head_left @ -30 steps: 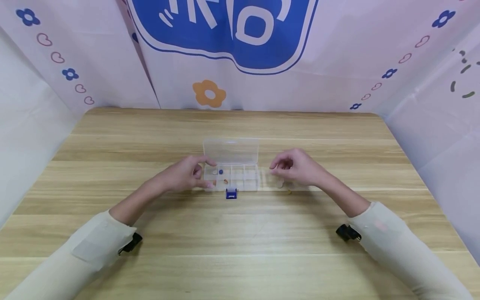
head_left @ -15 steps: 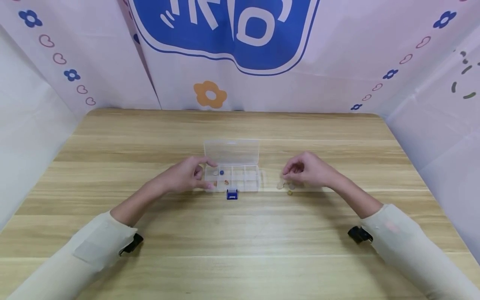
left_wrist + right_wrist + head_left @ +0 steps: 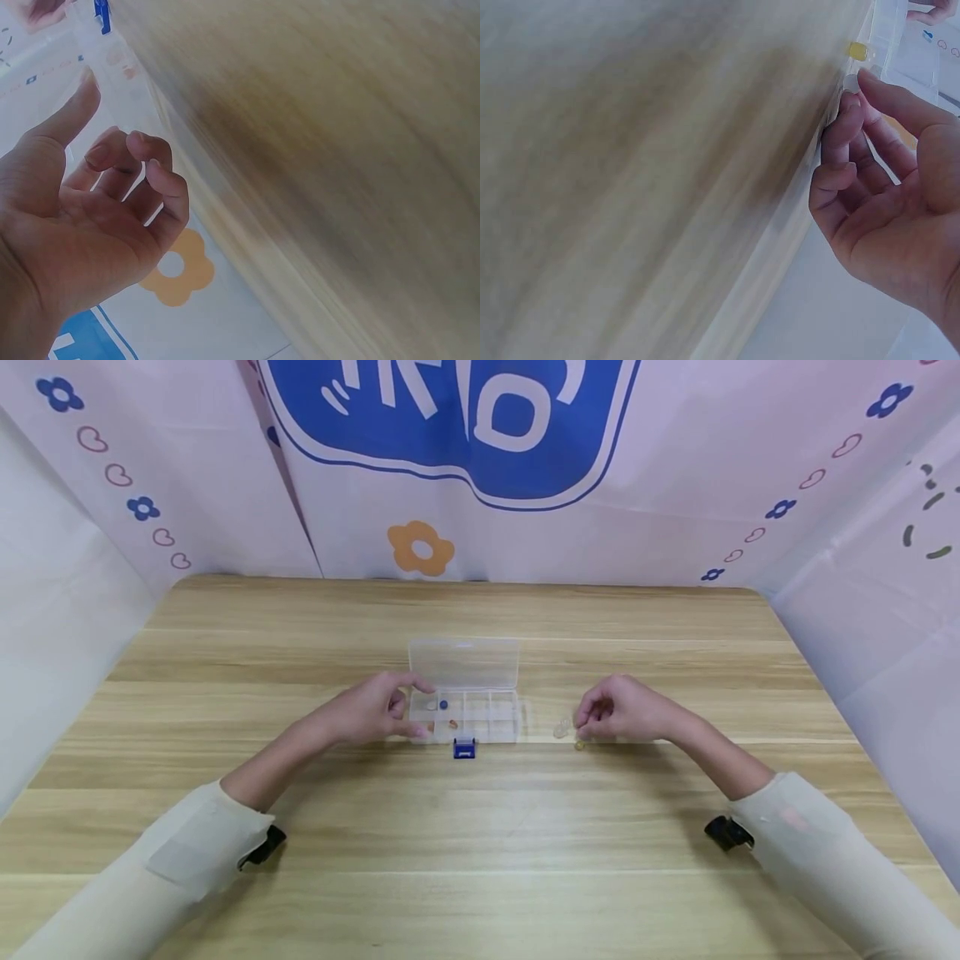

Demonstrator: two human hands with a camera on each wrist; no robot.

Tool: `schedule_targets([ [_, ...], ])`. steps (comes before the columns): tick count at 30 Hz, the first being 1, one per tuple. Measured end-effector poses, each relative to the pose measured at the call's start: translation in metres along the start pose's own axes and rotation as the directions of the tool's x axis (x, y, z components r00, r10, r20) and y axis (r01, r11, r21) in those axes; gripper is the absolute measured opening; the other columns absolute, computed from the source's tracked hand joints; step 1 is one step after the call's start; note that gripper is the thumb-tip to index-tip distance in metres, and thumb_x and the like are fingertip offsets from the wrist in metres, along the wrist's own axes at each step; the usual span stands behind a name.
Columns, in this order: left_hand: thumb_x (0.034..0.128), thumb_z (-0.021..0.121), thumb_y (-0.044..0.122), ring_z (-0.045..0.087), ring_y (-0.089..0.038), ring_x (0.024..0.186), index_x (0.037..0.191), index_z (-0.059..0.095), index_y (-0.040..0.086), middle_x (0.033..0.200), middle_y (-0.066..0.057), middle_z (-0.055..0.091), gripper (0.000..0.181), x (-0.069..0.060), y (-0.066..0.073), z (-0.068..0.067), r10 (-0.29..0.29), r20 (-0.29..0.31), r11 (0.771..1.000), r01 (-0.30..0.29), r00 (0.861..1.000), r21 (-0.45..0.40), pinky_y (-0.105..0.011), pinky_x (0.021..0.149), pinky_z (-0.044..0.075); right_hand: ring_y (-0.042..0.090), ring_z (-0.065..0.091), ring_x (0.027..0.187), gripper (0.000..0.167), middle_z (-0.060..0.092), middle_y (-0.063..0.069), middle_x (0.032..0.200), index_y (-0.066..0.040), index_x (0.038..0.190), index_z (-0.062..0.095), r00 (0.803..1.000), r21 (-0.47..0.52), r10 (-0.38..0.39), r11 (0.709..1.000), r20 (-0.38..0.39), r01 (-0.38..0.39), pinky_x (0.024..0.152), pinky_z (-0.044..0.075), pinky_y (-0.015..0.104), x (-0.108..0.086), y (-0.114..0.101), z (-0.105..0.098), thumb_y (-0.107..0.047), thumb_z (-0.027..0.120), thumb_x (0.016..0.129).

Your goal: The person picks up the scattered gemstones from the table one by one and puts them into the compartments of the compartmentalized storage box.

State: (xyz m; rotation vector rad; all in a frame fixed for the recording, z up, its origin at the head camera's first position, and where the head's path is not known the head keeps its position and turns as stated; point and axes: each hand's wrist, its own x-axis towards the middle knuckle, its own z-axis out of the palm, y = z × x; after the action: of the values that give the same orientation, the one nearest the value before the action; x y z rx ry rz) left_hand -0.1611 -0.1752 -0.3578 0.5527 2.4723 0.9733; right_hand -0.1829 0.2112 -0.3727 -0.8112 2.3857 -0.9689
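A clear compartment box [image 3: 502,727] stands on the table with its lid [image 3: 465,664] raised and a blue clasp [image 3: 464,748] at the front. My left hand [image 3: 369,708] grips its left end, index finger at the back and thumb at the front. Inside lie a small blue round piece [image 3: 444,704] and a reddish-orange piece [image 3: 453,724]. To the right of the box, my right hand [image 3: 626,710] pinches a small whitish piece [image 3: 851,82] between thumb and index finger. Near those fingertips are clear pieces [image 3: 562,727] and a yellow piece [image 3: 580,745].
The wooden table [image 3: 465,860] reaches back to a white printed curtain [image 3: 600,543] with a blue emblem. White curtains also flank both sides. Black wrist cameras sit beneath both sleeves [image 3: 810,835].
My right hand has moved right and slightly toward me, from beside the box to the loose pieces, and come down to the table. My left hand stays on the box.
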Motion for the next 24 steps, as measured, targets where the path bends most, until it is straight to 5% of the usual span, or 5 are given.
schedule_targets([
  [16,0.0897,0.083,0.015,0.037,-0.013,0.055,0.141,0.058,0.001,0.061,0.002,0.042,0.059,-0.002,-0.001,0.000,0.002,-0.004,1.000,-0.002,1.000,-0.003,-0.024,0.052,0.033,0.015,0.059,0.073,0.006,0.069,0.001,0.081,-0.005,0.087,0.074,1.000,-0.008,0.024,1.000,0.019,-0.024,0.062,0.050,0.024,0.000,-0.002,0.001,-0.001,0.076,0.092],
  [24,0.0893,0.084,0.015,0.037,-0.013,0.055,0.141,0.058,0.001,0.060,0.003,0.042,0.060,-0.001,-0.002,0.000,0.009,-0.005,1.000,-0.009,1.000,0.004,-0.024,0.052,0.033,0.020,0.062,0.067,0.004,0.071,0.007,0.083,0.001,0.093,0.074,0.995,0.029,0.091,0.995,-0.038,-0.090,0.059,0.054,0.027,-0.002,-0.011,-0.004,-0.003,0.075,0.093],
])
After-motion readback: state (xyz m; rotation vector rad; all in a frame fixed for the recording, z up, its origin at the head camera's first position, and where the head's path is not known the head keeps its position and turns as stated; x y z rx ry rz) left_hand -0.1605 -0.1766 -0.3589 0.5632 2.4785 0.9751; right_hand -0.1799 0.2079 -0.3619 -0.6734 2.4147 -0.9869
